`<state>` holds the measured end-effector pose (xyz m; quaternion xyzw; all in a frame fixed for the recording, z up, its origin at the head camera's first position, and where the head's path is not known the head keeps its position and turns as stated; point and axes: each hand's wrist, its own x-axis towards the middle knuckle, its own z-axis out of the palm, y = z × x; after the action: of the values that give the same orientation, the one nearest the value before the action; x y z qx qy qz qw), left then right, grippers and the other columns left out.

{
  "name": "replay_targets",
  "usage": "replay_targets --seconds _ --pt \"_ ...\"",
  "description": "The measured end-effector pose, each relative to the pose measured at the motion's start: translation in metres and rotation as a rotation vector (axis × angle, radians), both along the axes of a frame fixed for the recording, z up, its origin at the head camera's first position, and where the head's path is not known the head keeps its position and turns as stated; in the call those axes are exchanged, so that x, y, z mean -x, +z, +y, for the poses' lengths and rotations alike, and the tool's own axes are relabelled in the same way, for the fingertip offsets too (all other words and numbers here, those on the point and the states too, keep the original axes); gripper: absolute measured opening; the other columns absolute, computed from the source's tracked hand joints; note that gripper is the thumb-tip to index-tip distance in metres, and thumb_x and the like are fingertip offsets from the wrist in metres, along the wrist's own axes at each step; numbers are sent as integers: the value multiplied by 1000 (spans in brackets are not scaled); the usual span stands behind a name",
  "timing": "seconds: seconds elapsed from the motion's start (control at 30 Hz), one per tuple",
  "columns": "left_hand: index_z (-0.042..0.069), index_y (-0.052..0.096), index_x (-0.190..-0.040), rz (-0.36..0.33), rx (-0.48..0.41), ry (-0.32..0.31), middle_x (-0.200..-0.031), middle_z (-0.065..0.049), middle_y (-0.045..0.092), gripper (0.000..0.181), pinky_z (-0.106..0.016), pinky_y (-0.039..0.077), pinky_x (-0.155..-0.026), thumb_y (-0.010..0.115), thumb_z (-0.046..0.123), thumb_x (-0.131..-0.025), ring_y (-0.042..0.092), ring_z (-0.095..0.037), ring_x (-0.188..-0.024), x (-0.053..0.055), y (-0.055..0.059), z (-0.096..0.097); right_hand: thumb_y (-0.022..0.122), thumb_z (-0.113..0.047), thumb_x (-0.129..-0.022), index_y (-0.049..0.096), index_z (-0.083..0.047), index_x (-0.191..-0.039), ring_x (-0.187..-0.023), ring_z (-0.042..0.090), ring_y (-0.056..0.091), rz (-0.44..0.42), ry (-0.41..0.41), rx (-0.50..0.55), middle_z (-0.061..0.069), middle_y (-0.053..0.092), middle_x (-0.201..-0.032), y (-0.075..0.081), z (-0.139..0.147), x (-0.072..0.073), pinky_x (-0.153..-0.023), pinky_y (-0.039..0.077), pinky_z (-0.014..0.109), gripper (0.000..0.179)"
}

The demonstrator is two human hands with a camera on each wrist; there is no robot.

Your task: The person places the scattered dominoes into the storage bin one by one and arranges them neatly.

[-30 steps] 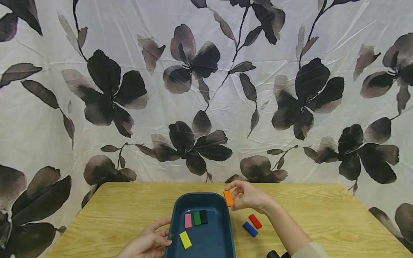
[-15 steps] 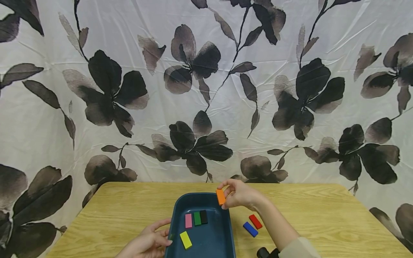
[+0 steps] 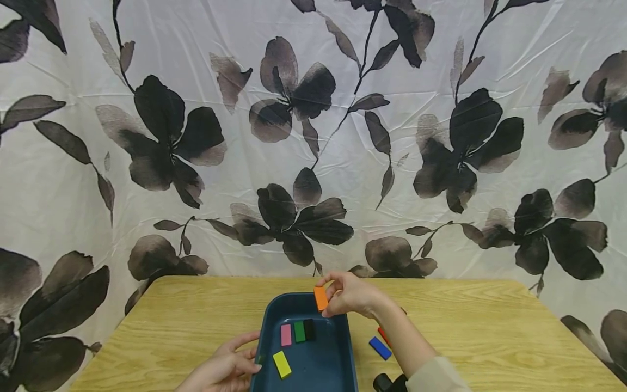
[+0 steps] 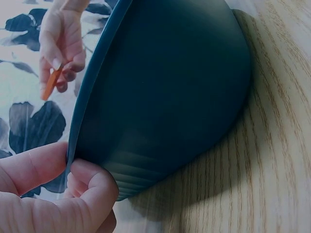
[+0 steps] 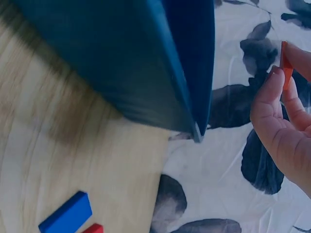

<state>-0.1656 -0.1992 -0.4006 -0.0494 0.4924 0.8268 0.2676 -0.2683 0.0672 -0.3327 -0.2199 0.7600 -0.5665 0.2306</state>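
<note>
My right hand pinches an orange block over the far right part of a dark teal tray. In the right wrist view the orange block is seen nearly edge-on between thumb and fingers. My left hand grips the tray's left rim, and the left wrist view shows its thumb and fingers pinching that rim. Inside the tray lie a pink block, a green block and a black block in a row, with a yellow block nearer the front.
Right of the tray, a blue block lies on the wooden table. A red block beside it is partly hidden by my right forearm. A dark object shows by the right sleeve. Behind the table hangs a floral cloth.
My right hand has moved left with the orange block, from beside the tray's right rim to over the tray. The forearm now covers part of the red block. My left hand stays put.
</note>
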Motion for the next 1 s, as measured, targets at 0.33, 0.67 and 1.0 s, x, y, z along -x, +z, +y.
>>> replay_targets --seconds 0.33,0.67,1.0 --pt "-7 -1 -143 16 15 -8 -102 -10 57 77 -24 49 -76 45 -20 -83 57 -16 -86 1 1 0 68 19 -66 51 2 -114 -72 20 53 -48 58 45 11 52 -83 -3 -19 0 -68 54 31 53" --pt "-7 -1 -143 7 8 -17 -99 -8 57 76 -16 44 -64 44 -19 -83 56 -12 -78 0 0 -1 65 24 -65 53 2 -112 -72 20 55 -112 53 73 11 55 -81 -15 -38 -1 -68 54 33 54" --pt "-7 -2 -143 15 7 -18 -100 -9 55 77 -19 46 -67 44 -20 -82 56 -12 -77 2 -1 0 64 25 -67 55 0 -107 -67 17 57 -168 82 42 8 56 -76 -30 -48 -1 -62 53 28 48"
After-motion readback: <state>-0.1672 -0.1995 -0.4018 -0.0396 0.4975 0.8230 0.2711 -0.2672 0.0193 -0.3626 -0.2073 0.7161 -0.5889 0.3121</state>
